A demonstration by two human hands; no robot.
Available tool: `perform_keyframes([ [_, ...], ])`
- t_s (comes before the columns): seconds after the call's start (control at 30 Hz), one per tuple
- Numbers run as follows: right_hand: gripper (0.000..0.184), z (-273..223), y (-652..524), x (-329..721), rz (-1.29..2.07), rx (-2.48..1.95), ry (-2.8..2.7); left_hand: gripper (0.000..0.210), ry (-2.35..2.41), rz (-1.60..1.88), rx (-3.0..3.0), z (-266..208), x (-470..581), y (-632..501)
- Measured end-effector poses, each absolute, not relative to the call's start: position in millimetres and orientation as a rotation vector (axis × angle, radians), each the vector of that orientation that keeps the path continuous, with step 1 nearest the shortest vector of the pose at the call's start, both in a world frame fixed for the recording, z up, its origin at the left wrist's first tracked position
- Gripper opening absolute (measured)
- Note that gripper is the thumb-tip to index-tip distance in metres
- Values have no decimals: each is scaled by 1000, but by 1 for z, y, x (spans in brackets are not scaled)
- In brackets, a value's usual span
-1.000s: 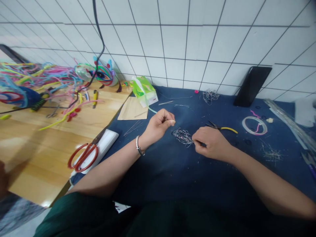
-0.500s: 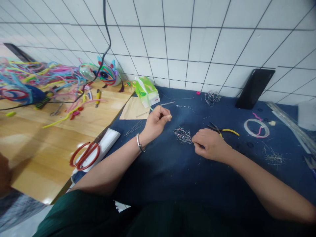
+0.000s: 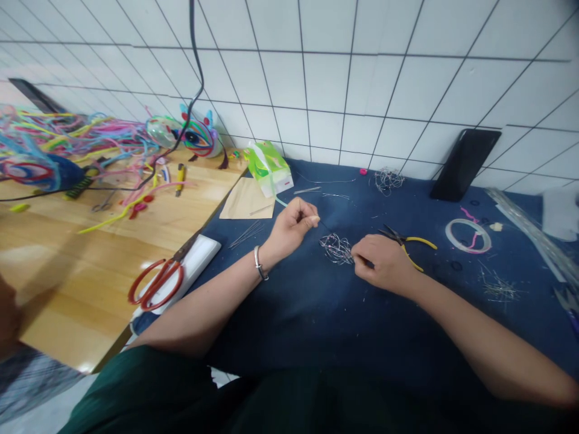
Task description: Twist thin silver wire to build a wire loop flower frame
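Note:
My left hand (image 3: 295, 229), a silver bracelet on its wrist, is closed in a pinch. From its fingertips a thin dark wire (image 3: 324, 226) runs down towards a tangled, openwork silver wire piece (image 3: 336, 248) with small pinkish spots. A pale green strip (image 3: 279, 201) trails from behind this hand up over a green-and-white packet (image 3: 268, 169). With fingers curled, my right hand (image 3: 377, 259) grips the right end of the wire piece just above the dark blue cloth (image 3: 307, 325). Yellow-handled pliers (image 3: 418, 242) lie right beside my right hand, partly covered by it.
Red-handled scissors (image 3: 156, 283) rest on a white power strip (image 3: 205, 247) at left. A black phone (image 3: 465, 163) leans on the tiled wall. Loose wires (image 3: 500, 288) and a clear ring-shaped coil (image 3: 468, 235) lie at right. Colourful strips (image 3: 104, 135) cover the wooden table.
My left hand has shifted slightly right, and the dark wire at its fingertips now shows. My right hand keeps its grip on the wire piece, almost unmoved.

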State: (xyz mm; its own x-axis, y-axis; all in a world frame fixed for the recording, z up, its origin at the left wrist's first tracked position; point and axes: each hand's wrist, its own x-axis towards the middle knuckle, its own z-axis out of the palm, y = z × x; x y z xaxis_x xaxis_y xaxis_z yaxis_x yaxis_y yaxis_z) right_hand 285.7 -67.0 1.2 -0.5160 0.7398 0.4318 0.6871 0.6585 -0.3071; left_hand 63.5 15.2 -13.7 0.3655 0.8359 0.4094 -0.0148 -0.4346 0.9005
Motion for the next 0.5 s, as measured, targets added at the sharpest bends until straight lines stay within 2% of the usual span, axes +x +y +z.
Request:
perform_keyframes([
  [0.1,13,-5,-67,283,279,-1178,-2130,15,617,1002,1711,-15,72,2],
  [0.23,11,-10,-69,282,454,-1280,-1908,14,559,950,1635,-17,78,-7],
  [0.3,10,-11,-69,282,477,-1300,-1832,14,539,956,1600,-19,78,-7],
  [0.43,8,-11,-68,283,494,-1312,-1747,27,576,957,1712,-26,80,-7],
  [0.5,8,-13,-68,283,516,-1295,-1734,24,606,914,1811,-28,81,-8],
])
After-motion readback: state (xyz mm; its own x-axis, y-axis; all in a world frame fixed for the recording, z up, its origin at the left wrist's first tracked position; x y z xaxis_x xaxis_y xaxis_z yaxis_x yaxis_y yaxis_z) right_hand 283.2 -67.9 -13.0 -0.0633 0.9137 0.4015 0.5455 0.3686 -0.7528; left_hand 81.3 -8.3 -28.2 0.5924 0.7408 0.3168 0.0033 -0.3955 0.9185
